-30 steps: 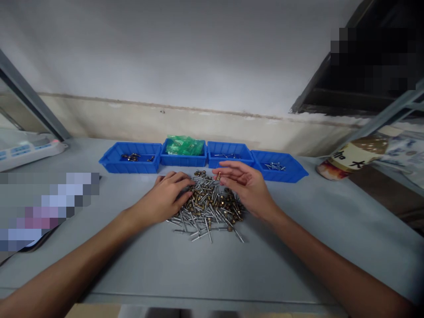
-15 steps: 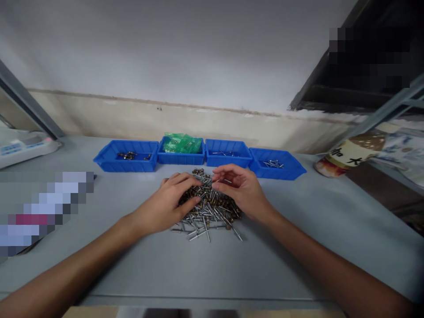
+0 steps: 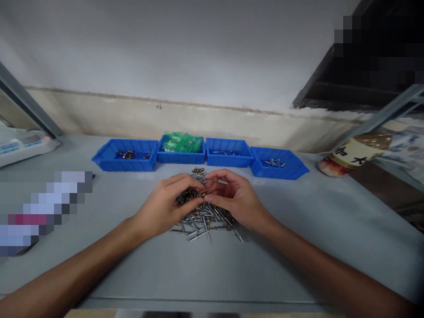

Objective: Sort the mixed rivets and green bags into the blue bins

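Over the middle of a heap of small metal fasteners point(image 3: 207, 218), my two hands meet fingertip to fingertip. The heap mixes thin silver pins, which look like blind rivets, with small brass-coloured pieces. My left hand point(image 3: 167, 201) comes in from the left, thumb and index finger closed around a small brass-coloured fastener point(image 3: 204, 194). Opposite it, my right hand point(image 3: 243, 198) has its thumb and curled fingers at the same piece. The fingers partly cover the fastener, so its full shape is hidden. Both hands also hide parts of the heap.
Behind the heap stand blue bins in a row: one with brass-coloured pieces point(image 3: 127, 168), one with green plastic bags point(image 3: 182, 143), two with silver pins point(image 3: 228, 161) point(image 3: 278, 174). A labelled container point(image 3: 356, 154) stands right. A white device point(image 3: 28, 148) sits left, above a pixelated area.
My right hand has moved left and slightly down, its fingertips now meeting those of my left hand. A brass-coloured fastener now shows between them. My left hand's fingers have drawn closer together.
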{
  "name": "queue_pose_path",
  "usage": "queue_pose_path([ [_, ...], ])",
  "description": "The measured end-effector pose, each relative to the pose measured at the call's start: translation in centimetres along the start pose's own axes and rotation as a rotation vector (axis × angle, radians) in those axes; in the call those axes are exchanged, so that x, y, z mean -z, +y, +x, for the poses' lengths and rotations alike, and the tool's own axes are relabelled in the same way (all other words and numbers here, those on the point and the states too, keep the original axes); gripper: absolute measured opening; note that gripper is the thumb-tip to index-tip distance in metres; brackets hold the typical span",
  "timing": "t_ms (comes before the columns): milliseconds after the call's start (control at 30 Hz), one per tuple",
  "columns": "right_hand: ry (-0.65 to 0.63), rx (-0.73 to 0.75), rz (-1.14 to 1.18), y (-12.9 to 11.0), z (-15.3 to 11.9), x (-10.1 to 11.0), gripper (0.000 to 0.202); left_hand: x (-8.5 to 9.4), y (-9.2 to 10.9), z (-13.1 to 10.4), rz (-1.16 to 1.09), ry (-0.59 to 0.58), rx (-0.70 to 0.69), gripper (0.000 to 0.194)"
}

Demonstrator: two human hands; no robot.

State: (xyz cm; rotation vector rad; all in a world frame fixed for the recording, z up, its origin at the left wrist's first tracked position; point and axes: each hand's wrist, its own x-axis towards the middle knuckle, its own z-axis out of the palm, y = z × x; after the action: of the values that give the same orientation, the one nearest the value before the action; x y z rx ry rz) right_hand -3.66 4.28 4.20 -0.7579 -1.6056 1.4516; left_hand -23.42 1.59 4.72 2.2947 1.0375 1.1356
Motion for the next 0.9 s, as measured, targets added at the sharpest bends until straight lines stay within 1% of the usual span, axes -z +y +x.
queue_pose_path([
  [100,0.009,0.0,-0.03,-0.1,0.0,-0.1,0.031,0.1,0.0,0.1,0.045,0.009,-0.079,0.007],
  [200,0.027,0.002,-0.036,0.0,0.1,-0.1,0.029,0.1,-0.2,0.2,0.054,0.044,-0.076,0.01],
  [300,0.104,0.022,-0.009,0.3,0.4,0.3,0.024,0.2,-0.4,0.3,0.022,0.113,0.029,0.008],
  [400,0.223,0.033,-0.045,0.8,0.9,1.2,0.017,0.5,-0.7,0.5,-0.096,0.195,0.177,0.005],
  [467,0.302,0.054,-0.136,1.1,1.3,1.9,0.014,0.7,-0.8,0.6,-0.211,0.213,0.26,0.007],
  [533,0.352,0.097,-0.262,1.3,1.6,2.7,0.012,0.8,-0.9,0.7,-0.298,0.208,0.313,0.01],
  [633,0.357,0.163,-0.484,1.5,1.9,3.7,0.012,1.0,-1.1,0.9,-0.324,0.215,0.31,0.01],
  [700,0.33,0.196,-0.652,1.6,1.9,4.1,0.014,1.3,-1.3,0.9,-0.281,0.236,0.271,0.01],
  [767,0.275,0.232,-0.814,1.7,1.9,4.2,0.015,2.0,-1.8,1.0,-0.174,0.288,0.22,0.01],
  [833,0.202,0.249,-0.929,1.7,1.8,4.1,0.015,3.0,-2.6,1.0,0.017,0.353,0.18,0.011],
  [900,0.13,0.236,-0.977,1.9,1.7,3.9,0.015,4.4,-3.5,0.9,0.257,0.392,0.171,0.011],
])
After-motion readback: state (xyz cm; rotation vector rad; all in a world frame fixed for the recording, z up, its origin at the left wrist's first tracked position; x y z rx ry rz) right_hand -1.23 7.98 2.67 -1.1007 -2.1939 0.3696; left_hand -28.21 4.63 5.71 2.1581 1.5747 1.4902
